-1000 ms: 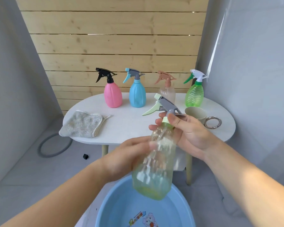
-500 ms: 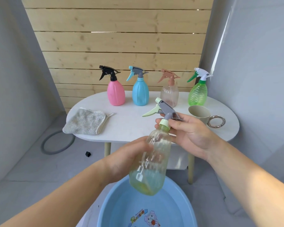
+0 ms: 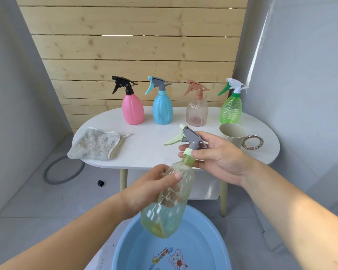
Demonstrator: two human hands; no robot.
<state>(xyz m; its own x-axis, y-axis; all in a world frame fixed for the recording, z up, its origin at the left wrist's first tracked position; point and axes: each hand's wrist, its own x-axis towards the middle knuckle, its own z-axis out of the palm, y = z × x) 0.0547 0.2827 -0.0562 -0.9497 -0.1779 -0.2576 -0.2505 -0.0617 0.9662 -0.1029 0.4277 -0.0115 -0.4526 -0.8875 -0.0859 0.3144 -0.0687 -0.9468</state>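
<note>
A clear yellow-green spray bottle (image 3: 168,207) is held tilted above a blue basin (image 3: 209,240), its base low and its neck up to the right. My left hand (image 3: 150,190) grips the bottle's body from the left. My right hand (image 3: 217,156) pinches the pale green collar under the grey spray head (image 3: 191,138), whose pale green trigger points left. The collar sits slightly raised above the green threaded neck.
A white oval table (image 3: 144,149) carries a pink bottle (image 3: 132,110), a blue bottle (image 3: 162,109), a clear pinkish bottle (image 3: 196,112), a green bottle (image 3: 231,108), a beige cup (image 3: 232,133) with a metal ring handle and a grey cloth (image 3: 95,144). A grey hose ring (image 3: 62,170) lies on the floor.
The spray head's collar has risen a little off the bottle's neck, showing green thread under it. The bottle and both hands have stayed over the basin.
</note>
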